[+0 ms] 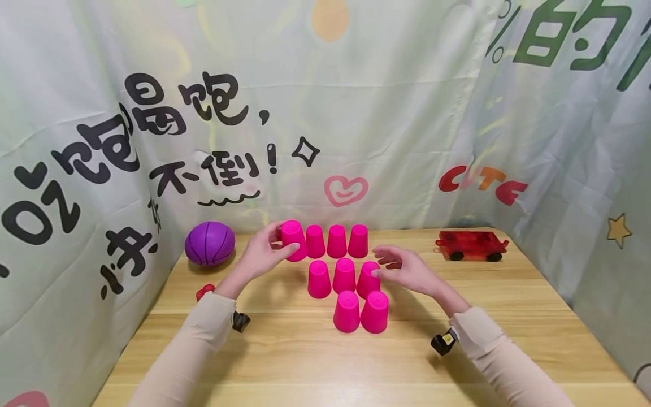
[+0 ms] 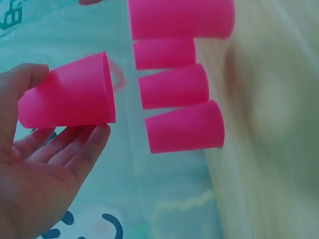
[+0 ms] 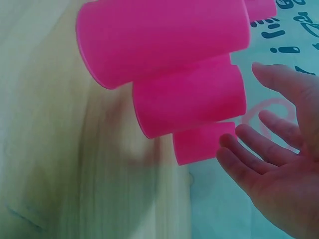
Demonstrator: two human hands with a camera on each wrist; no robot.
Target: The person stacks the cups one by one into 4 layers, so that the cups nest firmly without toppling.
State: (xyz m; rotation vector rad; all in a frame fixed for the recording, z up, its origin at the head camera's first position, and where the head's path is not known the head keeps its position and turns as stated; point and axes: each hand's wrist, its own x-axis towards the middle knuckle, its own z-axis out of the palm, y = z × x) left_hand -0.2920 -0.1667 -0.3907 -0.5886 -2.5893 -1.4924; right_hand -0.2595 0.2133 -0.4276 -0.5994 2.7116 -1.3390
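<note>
My left hand (image 1: 261,250) grips a pink cup (image 1: 293,242) between thumb and fingers, mouth down. In the left wrist view this held cup (image 2: 70,94) hangs above the table, apart from the others. To its right, three upside-down pink cups (image 1: 337,242) make a back row. Three more form a middle row (image 1: 344,276), and two stand in front (image 1: 347,312). Beside the right end of the rows, my right hand (image 1: 409,268) has its fingers spread and holds nothing. Its thumb overlaps the right middle-row cup (image 1: 367,282) in the head view; contact cannot be told.
A purple ball (image 1: 209,243) sits at the back left of the wooden table (image 1: 285,367). Partly behind the left forearm lies a small red object (image 1: 205,291). A red toy cart (image 1: 472,246) stands at the back right. Printed cloth (image 1: 396,130) hangs behind the table.
</note>
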